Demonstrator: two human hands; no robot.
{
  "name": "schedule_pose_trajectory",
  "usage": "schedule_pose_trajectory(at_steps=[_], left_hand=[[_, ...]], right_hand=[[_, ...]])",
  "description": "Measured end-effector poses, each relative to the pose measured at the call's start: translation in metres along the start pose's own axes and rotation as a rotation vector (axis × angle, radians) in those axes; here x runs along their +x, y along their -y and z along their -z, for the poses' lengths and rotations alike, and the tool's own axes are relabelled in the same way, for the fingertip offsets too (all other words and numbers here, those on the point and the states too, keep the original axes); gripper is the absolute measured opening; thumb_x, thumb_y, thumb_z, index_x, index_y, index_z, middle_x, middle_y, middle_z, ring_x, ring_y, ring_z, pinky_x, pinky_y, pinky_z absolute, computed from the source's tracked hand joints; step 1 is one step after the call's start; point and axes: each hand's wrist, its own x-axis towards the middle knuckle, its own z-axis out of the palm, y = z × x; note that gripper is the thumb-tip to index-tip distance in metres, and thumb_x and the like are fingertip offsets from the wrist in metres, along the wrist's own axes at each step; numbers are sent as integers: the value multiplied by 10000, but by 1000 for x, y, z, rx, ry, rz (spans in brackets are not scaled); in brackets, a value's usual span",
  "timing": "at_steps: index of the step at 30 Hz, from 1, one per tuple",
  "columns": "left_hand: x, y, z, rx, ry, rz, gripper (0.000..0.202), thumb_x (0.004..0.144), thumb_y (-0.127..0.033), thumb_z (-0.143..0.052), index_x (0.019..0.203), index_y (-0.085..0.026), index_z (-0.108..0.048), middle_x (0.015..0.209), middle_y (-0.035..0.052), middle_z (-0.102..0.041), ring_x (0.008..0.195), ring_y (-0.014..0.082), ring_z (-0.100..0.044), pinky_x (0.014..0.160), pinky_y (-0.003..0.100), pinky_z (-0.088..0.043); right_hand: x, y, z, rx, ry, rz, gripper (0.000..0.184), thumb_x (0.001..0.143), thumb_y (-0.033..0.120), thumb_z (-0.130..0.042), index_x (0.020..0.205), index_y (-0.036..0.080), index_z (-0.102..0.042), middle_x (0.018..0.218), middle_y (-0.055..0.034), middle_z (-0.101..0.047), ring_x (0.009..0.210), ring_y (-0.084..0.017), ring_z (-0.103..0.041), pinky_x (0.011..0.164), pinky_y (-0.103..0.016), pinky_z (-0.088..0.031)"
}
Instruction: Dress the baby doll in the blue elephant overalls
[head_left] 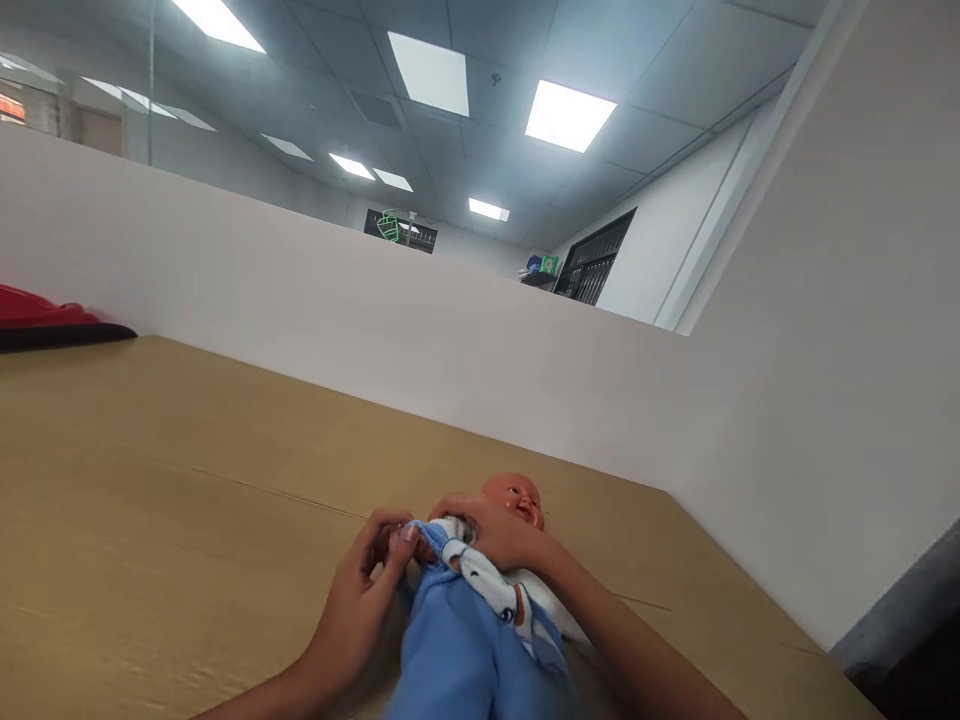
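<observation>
Fingers [391, 545] of our left hand [358, 610] are curled shut, pinching the edge of the blue garment [457, 655] low in the middle of the frame. Our right hand [499, 542] is closed over the same garment's white patterned collar, just below the head of the doll [516, 498]. We see the wooden table [150, 500] filling the lower half, with the doll lying on it at bottom centre. Behind it stands a white partition [300, 300]. A red and black item [45, 320] lies at the left edge.
</observation>
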Motion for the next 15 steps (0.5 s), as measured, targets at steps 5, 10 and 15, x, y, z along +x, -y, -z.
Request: schedule_pose_trajectory(at_steps=[5,10,15], left_hand=[[18,-4,13,-26,75,78,509,865,-727,-786,894,-229,-684,751,17,-747,744,224,-655,673,283,-457],[26,13,23,-60,7,143,529,800,-723,-861,912,-229,-706,622,-74,-555,627,147,-495,591,223,-380],[46,37,19,-82,81,217,619,651,-738,-929,898,-195,-763,865,36,-750,781,216,-661,700,292,-531]], right_hand=[[-4,-4,-3,66,-47,21,292,830,254,-768,1120,227,-787,1132,-59,-794,1073,-263,-708,944,-353,-531],[-1,0,-8,132,-38,29,318,788,201,-742,1097,231,-813,1171,-60,-798,1108,-265,-706,1020,-375,-521],[6,15,-17,270,32,36,176,806,336,-742,933,248,-828,1123,-58,-817,1150,-287,-711,1097,-412,-524]])
